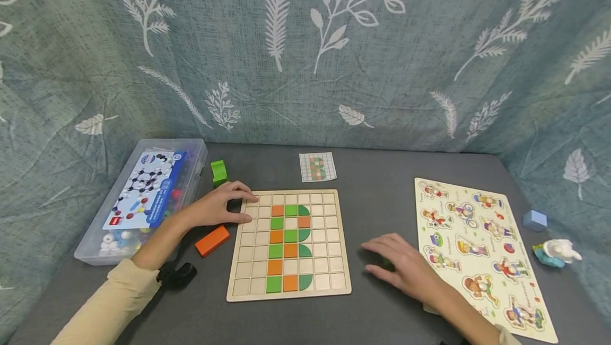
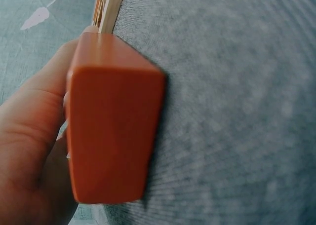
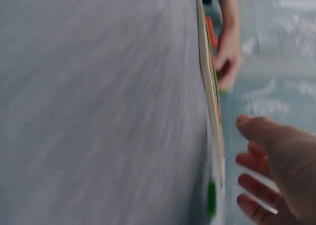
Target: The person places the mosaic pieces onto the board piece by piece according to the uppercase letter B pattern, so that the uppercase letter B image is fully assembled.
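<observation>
A wooden grid board (image 1: 329,276) lies in the middle of the dark table, with orange and green tiles in its centre columns. My left hand (image 1: 229,207) rests on the board's upper left edge with relaxed fingers and grips nothing. An orange block (image 1: 212,240) lies just below that hand and fills the left wrist view (image 2: 113,136), beside my palm (image 2: 29,151). My right hand (image 1: 398,268) hovers low over the table right of the board, fingers loosely spread (image 3: 269,178). A dark green shape (image 1: 384,265) shows under its fingertips, too hidden to identify.
A green block (image 1: 218,171) and a small pattern card (image 1: 317,166) lie behind the board. A clear plastic box (image 1: 191,175) of parts stands at the left. A picture peg puzzle (image 1: 482,249), a blue cube (image 1: 534,220) and a white-teal toy (image 1: 556,252) lie at the right.
</observation>
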`<act>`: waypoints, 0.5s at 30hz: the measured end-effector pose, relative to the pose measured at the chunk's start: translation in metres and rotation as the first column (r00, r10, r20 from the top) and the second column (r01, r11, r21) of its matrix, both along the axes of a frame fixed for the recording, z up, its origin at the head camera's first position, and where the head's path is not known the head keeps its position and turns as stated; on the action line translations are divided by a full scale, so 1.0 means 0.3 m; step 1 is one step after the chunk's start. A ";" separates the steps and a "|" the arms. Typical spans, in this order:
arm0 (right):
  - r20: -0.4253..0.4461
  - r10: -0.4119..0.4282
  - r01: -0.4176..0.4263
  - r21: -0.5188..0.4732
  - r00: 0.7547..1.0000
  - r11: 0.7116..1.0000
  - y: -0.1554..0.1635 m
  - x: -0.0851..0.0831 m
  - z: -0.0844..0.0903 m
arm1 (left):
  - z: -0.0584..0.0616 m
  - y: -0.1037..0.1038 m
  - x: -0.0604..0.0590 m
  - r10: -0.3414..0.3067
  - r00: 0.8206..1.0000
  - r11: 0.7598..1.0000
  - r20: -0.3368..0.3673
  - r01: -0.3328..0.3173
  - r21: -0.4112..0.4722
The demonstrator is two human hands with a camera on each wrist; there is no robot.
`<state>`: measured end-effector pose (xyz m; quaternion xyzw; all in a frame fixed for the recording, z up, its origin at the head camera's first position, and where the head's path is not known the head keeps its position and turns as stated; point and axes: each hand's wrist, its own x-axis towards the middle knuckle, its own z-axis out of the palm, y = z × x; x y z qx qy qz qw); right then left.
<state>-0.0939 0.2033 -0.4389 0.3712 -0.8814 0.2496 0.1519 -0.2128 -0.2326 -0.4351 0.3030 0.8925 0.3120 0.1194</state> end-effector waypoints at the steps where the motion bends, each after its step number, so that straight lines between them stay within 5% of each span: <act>1: 0.028 -0.058 0.057 0.013 0.998 0.998 0.026 0.005 -0.004 | 0.001 -0.001 0.000 0.000 1.000 1.000 -0.003 0.000 -0.004; 6: 0.195 -0.216 0.205 0.076 0.957 0.976 0.095 0.019 -0.022 | 0.001 -0.004 0.000 0.003 1.000 1.000 -0.006 -0.003 -0.015; 15: 0.198 -0.146 0.148 0.005 0.969 0.989 0.125 0.006 -0.055 | -0.004 -0.004 -0.002 0.004 1.000 1.000 -0.005 -0.004 -0.013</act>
